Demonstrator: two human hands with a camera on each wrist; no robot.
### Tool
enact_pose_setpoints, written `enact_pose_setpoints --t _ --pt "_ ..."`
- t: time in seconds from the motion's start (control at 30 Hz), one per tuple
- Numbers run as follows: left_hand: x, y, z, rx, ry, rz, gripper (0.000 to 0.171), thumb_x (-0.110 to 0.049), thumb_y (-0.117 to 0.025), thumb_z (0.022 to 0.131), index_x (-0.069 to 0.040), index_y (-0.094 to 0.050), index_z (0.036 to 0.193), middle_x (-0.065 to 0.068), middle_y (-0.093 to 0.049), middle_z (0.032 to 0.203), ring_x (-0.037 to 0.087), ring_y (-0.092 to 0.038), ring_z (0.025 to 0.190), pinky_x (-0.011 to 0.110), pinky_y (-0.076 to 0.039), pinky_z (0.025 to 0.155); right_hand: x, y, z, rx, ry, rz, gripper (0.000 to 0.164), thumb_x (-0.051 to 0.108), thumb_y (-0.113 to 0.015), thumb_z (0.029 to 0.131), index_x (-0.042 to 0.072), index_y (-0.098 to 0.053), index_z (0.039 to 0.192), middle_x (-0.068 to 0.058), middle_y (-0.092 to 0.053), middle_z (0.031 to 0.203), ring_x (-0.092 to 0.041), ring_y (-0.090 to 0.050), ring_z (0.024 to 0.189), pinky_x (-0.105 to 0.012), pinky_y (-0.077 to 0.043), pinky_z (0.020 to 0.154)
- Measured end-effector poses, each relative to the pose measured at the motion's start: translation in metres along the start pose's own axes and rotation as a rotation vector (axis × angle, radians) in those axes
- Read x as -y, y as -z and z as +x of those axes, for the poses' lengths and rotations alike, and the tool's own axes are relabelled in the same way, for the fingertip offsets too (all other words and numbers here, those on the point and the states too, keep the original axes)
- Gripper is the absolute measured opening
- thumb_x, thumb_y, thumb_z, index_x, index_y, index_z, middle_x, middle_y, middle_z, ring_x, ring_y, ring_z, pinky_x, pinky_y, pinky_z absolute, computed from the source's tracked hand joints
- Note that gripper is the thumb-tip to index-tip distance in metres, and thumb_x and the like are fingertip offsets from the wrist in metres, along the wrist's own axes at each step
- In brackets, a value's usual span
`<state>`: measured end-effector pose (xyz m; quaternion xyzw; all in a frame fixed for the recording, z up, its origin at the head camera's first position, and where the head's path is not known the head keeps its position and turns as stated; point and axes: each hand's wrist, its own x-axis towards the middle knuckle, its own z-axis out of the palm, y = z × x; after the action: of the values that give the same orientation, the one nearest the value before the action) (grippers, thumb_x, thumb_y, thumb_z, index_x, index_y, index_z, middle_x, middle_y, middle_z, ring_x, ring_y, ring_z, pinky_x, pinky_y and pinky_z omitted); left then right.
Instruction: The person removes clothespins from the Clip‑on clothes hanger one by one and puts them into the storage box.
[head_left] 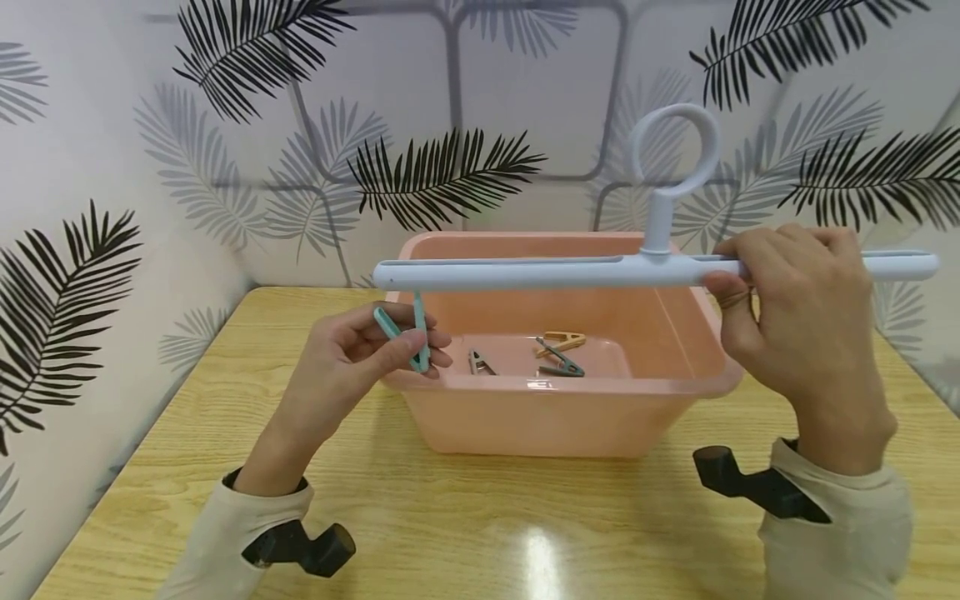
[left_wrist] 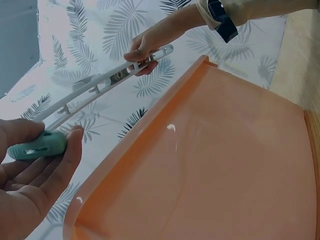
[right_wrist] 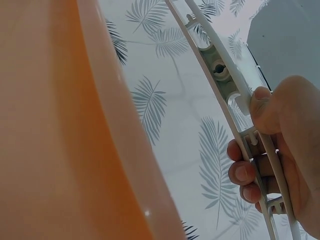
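My right hand [head_left: 802, 312] grips the right part of a pale blue hanger [head_left: 525, 273], a long bar with a ring-shaped hook [head_left: 708, 150] standing up from its middle. The bar is held level over the basin. In the right wrist view the fingers curl round its hollow, ribbed underside. Thumb and fingers of my left hand [head_left: 352, 346] pinch a teal clothespin [head_left: 422, 337], just below the hanger's left end. The clothespin's upper tip comes right up to the bar's lower edge in the head view. Seen from the left wrist, the clothespin [left_wrist: 40, 146] lies between thumb and fingertips.
A pink plastic basin [head_left: 540, 417] stands on the wooden table [head_left: 450, 525] below the hanger. On its floor lie a yellow clothespin [head_left: 564, 340], a dark teal clothespin [head_left: 561, 365] and a grey-green one [head_left: 480, 363]. Behind is a leaf-patterned wall [head_left: 450, 100].
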<state>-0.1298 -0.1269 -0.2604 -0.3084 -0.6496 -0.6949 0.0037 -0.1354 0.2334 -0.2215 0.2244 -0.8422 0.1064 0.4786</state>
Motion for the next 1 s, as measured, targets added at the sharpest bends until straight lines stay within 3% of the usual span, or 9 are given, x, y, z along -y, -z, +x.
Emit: enact_pose_setpoints --t 0.2,0.37,0.47,0.63,0.77,0.9,1.0 --pt "0.000 0.004 -0.002 -0.123 -0.101 0.179 0.023 -0.003 -0.061 0.093 0.010 -0.062 0.112 0.008 -0.072 0.095 0.020 -0.069 0.075 0.033 -0.057 0.073 -0.003 0.001 -0.001 -0.005 -0.013 -0.004 0.045 0.033 -0.044 0.095 -0.007 -0.060 0.083 -0.023 -0.059 0.068 -0.040 -0.054 0.069 -0.057 -0.035 0.072" --pt "-0.003 0.003 -0.003 -0.210 -0.270 0.423 0.020 0.007 -0.066 0.085 0.007 -0.068 0.105 0.009 -0.073 0.085 0.012 -0.066 0.065 0.024 -0.056 0.067 -0.004 0.001 -0.001 0.002 -0.007 -0.009 0.043 0.032 -0.044 0.094 -0.007 -0.060 0.084 -0.022 -0.058 0.067 -0.040 -0.054 0.068 -0.057 -0.035 0.072" --pt "-0.006 0.004 -0.004 -0.236 -0.383 0.560 0.022 0.013 -0.069 0.079 0.008 -0.070 0.101 0.014 -0.072 0.081 0.008 -0.068 0.068 0.022 -0.056 0.068 -0.004 0.000 -0.001 -0.003 -0.004 -0.004 0.039 0.029 -0.046 0.092 -0.006 -0.060 0.083 -0.021 -0.057 0.066 -0.040 -0.053 0.068 -0.057 -0.035 0.072" --pt "-0.014 0.009 -0.007 -0.257 -0.489 0.799 0.023 0.008 -0.073 0.076 0.005 -0.072 0.098 0.009 -0.073 0.080 0.010 -0.070 0.074 0.017 -0.054 0.070 -0.004 -0.001 -0.001 0.005 0.008 0.003 0.035 0.027 -0.047 0.090 -0.005 -0.060 0.083 -0.020 -0.057 0.065 -0.039 -0.054 0.068 -0.057 -0.035 0.072" --pt "-0.019 0.010 -0.010 -0.263 -0.532 0.967 0.012 -0.011 -0.070 0.086 0.000 -0.071 0.090 0.003 -0.069 0.071 0.011 -0.068 0.066 0.017 -0.052 0.064 -0.003 -0.002 0.000 0.019 0.025 0.002 0.042 0.034 -0.043 0.094 -0.003 -0.059 0.081 -0.019 -0.056 0.064 -0.039 -0.054 0.066 -0.056 -0.036 0.071" --pt "-0.023 0.007 -0.011 -0.268 -0.593 1.086 0.036 -0.031 -0.055 0.098 0.002 -0.067 0.088 0.003 -0.064 0.068 0.013 -0.062 0.060 0.027 -0.051 0.059 -0.002 -0.004 0.001 0.011 0.033 0.000 0.059 0.048 -0.033 0.099 -0.002 -0.058 0.080 -0.017 -0.054 0.060 -0.038 -0.054 0.063 -0.055 -0.035 0.067" --pt "-0.024 0.002 -0.012 -0.310 -0.637 1.138 0.033 -0.025 -0.054 0.099 0.005 -0.066 0.094 0.008 -0.064 0.070 0.019 -0.061 0.059 0.035 -0.052 0.058 -0.002 -0.005 0.001 0.010 0.037 0.008 0.062 0.051 -0.030 0.100 -0.001 -0.059 0.080 -0.015 -0.052 0.058 -0.037 -0.054 0.062 -0.053 -0.034 0.066"
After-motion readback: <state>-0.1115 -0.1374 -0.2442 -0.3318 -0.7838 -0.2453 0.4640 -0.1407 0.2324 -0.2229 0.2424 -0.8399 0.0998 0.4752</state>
